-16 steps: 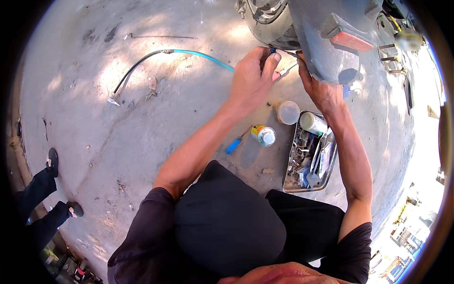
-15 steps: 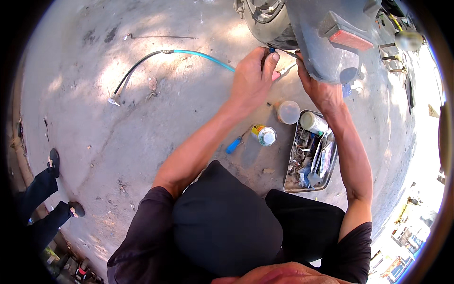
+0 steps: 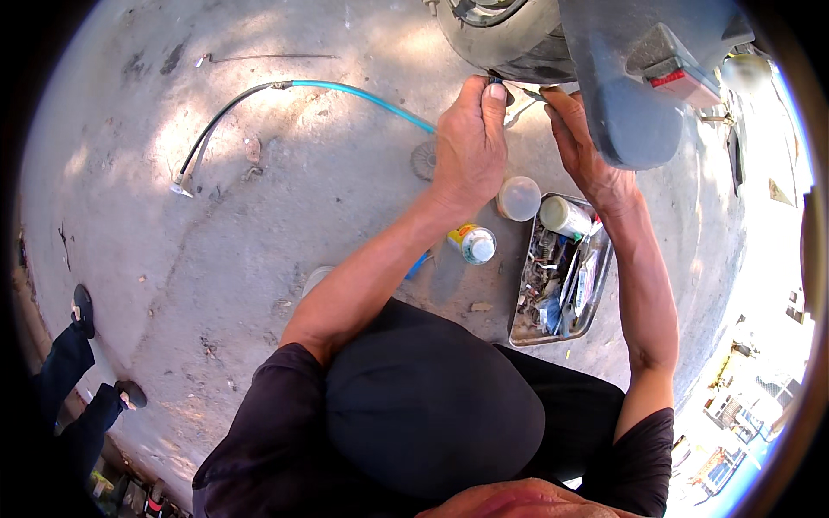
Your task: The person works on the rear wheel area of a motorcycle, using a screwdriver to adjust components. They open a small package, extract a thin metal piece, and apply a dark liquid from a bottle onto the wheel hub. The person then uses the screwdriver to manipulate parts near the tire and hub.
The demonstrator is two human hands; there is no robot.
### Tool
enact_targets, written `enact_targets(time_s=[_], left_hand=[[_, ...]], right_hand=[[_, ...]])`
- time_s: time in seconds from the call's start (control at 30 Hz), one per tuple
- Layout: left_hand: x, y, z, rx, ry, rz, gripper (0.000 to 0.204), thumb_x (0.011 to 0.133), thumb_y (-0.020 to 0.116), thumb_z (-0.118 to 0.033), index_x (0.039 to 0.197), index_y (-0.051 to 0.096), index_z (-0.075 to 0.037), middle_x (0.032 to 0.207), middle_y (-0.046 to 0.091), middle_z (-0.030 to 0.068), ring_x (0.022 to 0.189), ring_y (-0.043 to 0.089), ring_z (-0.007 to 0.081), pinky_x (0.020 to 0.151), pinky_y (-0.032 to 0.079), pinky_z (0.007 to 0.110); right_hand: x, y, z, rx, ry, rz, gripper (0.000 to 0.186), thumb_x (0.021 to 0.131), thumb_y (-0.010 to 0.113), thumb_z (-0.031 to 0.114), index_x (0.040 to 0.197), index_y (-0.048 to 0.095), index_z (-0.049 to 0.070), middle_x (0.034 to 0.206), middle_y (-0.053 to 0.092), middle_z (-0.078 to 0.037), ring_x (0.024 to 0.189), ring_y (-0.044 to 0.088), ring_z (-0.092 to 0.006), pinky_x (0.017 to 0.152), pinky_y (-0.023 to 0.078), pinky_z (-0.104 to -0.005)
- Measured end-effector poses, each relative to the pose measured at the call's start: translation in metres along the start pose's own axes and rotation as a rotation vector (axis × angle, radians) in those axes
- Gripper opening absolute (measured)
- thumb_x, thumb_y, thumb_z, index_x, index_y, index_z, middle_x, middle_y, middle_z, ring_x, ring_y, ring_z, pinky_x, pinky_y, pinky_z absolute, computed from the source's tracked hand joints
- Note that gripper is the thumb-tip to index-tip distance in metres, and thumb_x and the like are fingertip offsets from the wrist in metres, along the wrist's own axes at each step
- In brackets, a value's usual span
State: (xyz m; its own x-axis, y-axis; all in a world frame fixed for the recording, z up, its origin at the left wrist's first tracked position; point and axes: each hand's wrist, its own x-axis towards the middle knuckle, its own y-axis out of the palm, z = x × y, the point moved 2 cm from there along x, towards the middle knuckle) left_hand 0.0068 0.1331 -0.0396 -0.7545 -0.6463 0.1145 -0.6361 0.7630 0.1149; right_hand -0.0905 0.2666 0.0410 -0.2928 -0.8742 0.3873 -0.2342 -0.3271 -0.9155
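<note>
In front of me, my left hand (image 3: pixel 471 142) is closed, thumb on top, on a small dark piece (image 3: pixel 496 81) just below a black tyre (image 3: pixel 518 47). My right hand (image 3: pixel 591 155) reaches in under the grey mudguard (image 3: pixel 639 121). Its fingertips pinch the end of a thin metal strip (image 3: pixel 533 93) that points toward my left hand. How the strip and the dark piece connect is too small to tell. A teal-and-black hose (image 3: pixel 354 91) curves over the ground and passes behind my left hand. Beside that hand lies a round ribbed disc (image 3: pixel 423 161).
Between my forearms are a clear plastic tub (image 3: pixel 518 199), a yellow-and-white can (image 3: pixel 473 244) and a metal tray (image 3: pixel 553 340) of small parts holding a white jar (image 3: pixel 563 216). A thin rod (image 3: pixel 272 57) lies far left. A person's legs (image 3: pixel 65 371) show at left.
The view has shifted, and the tyre and mudguard sit further right. My left hand stays closed by the tyre; the right still pinches the strip. The disc beside my left hand has come into sight.
</note>
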Motion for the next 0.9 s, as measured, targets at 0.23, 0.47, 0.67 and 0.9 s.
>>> enact_targets(time_s=[0.23,0.47,0.67,0.9], left_hand=[[-0.001,0.001,-0.001,-0.02,0.042,-0.044,0.032,0.115,0.047,-0.029,0.11,0.058,0.0,0.074,0.061,0.0178,0.065,0.059,0.0301,0.064,0.048,0.045],[-0.001,0.003,0.0,-0.048,0.019,-0.073,0.026,0.114,0.05,-0.025,0.108,0.059,-0.001,0.07,0.06,0.0154,0.062,0.056,0.0256,0.063,0.048,0.044],[0.0,0.007,0.002,-0.133,0.022,-0.088,0.024,0.113,0.052,-0.022,0.106,0.059,0.0,0.069,0.058,0.0132,0.061,0.053,0.0202,0.06,0.047,0.04],[-0.001,0.006,0.004,-0.102,0.007,-0.111,0.024,0.112,0.052,-0.022,0.104,0.059,0.0,0.068,0.057,0.0117,0.061,0.051,0.0182,0.059,0.046,0.039]], right_hand=[[0.007,0.007,0.004,0.116,-0.042,-0.084,0.028,0.091,0.077,0.0,0.117,0.074,0.008,0.093,0.07,-0.007,0.085,0.067,-0.028,0.078,0.052,-0.0395],[0.009,-0.005,0.002,0.092,-0.047,0.009,0.03,0.09,0.077,-0.002,0.118,0.074,0.008,0.102,0.073,-0.01,0.092,0.069,-0.028,0.081,0.053,-0.0382],[0.007,0.002,0.0,0.088,-0.07,-0.035,0.034,0.088,0.078,-0.004,0.119,0.074,0.008,0.092,0.07,-0.008,0.085,0.067,-0.0259,0.077,0.053,-0.038],[0.021,-0.015,0.023,0.042,-0.126,-0.033,0.035,0.088,0.079,-0.004,0.12,0.073,0.009,0.098,0.073,-0.009,0.089,0.07,-0.0259,0.079,0.054,-0.0366]])
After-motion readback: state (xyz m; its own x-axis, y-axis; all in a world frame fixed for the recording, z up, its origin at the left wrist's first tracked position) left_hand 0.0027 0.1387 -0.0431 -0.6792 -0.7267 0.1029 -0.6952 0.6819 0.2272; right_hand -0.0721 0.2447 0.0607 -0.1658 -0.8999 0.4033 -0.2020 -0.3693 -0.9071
